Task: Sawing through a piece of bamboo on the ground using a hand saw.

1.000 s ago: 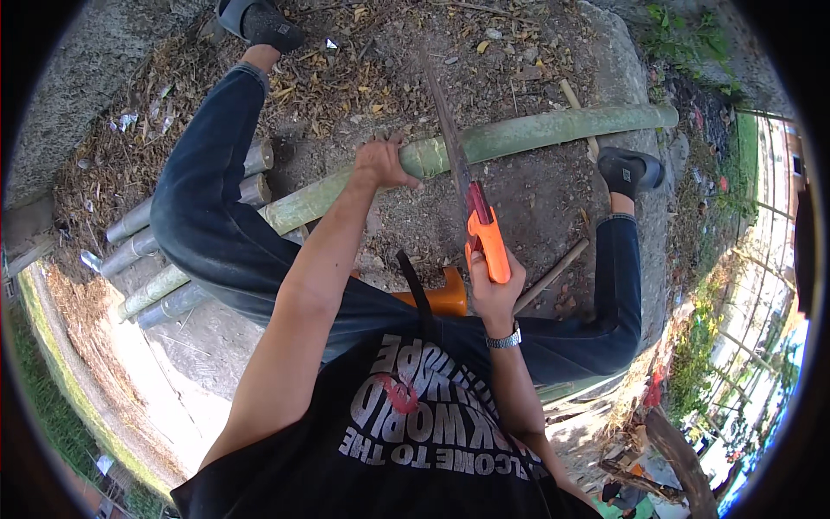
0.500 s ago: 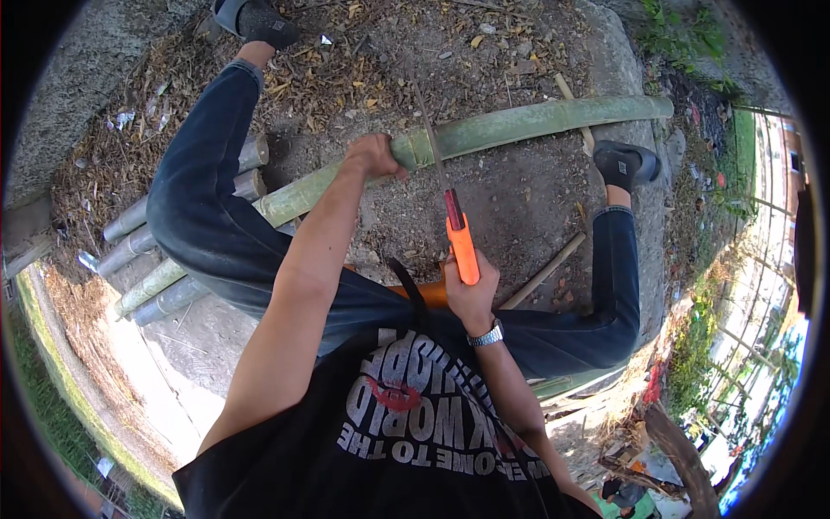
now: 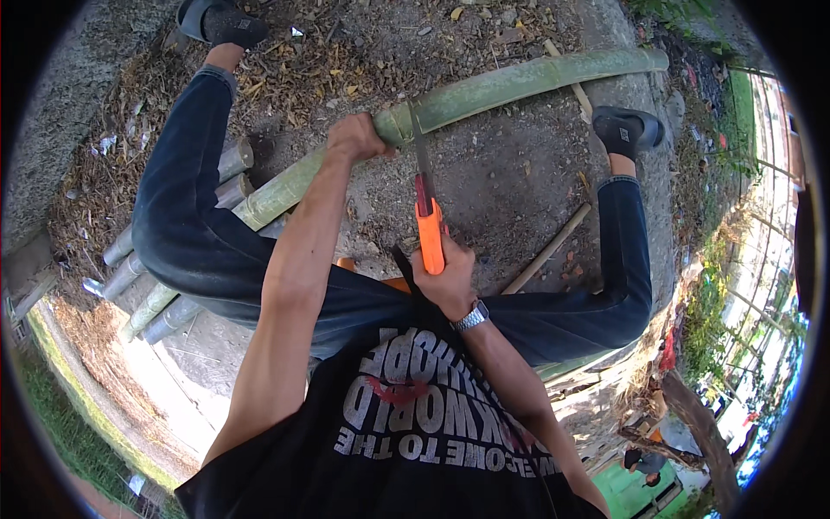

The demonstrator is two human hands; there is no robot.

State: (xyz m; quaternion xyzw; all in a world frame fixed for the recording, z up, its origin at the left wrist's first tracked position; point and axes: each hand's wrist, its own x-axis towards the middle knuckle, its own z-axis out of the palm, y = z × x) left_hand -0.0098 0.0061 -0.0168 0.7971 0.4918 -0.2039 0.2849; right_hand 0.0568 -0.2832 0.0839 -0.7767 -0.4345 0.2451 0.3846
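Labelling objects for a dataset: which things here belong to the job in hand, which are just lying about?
In the job:
- green bamboo pole, held by the left hand
- orange-handled saw, in the right hand

Seemingly just lying about:
- other poles, at left
- thin stick, at right
- dry leaves

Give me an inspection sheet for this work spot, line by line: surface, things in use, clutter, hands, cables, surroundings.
Surface: bare soil, strewn with dry leaves.
Things in use: green bamboo pole, with the blade of the orange-handled saw across it.
Clutter: loose stick near the right leg; several pole lengths beside the left leg; orange object, partly hidden, kind unclear.
Hands: left hand grips the pole, left of the blade; right hand holds the saw's handle.
Cables: nothing seen.
Surroundings: thick log and another person at lower right.
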